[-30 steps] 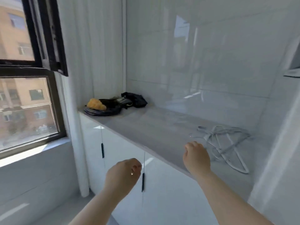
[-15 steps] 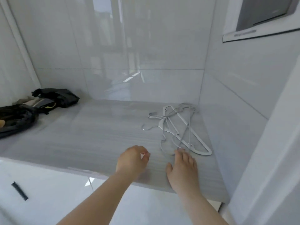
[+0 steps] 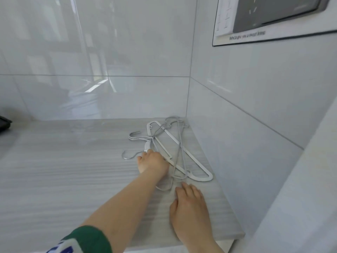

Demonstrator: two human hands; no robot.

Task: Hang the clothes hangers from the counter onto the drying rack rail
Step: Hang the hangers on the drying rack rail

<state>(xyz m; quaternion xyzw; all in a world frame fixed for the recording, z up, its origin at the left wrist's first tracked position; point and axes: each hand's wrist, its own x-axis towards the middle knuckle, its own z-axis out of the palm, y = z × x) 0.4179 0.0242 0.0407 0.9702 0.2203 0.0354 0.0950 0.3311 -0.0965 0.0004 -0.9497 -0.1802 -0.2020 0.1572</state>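
Observation:
A tangled pile of several hangers (image 3: 208, 177), white plastic and grey wire, lies on the grey counter (image 3: 63, 170) in the right back corner. Their metal hooks (image 3: 127, 156) point left. My left hand (image 3: 152, 162) lies on the pile just below the white neck of one hanger, its fingers curled over the hanger necks. My right hand (image 3: 189, 203) rests flat on the counter with straight fingers, fingertips just short of the near end of a grey wire hanger. No drying rack rail is in view.
Glossy tiled walls close the counter at the back and right. A grey panel in a white frame (image 3: 273, 15) hangs on the right wall above. A black item (image 3: 3, 123) shows at the left edge. The counter's front edge runs under my right wrist.
The view has swung right and closer to the hangers. My left hand has moved forward from the counter front onto the hanger necks. My right hand has stayed flat near the pile's near end.

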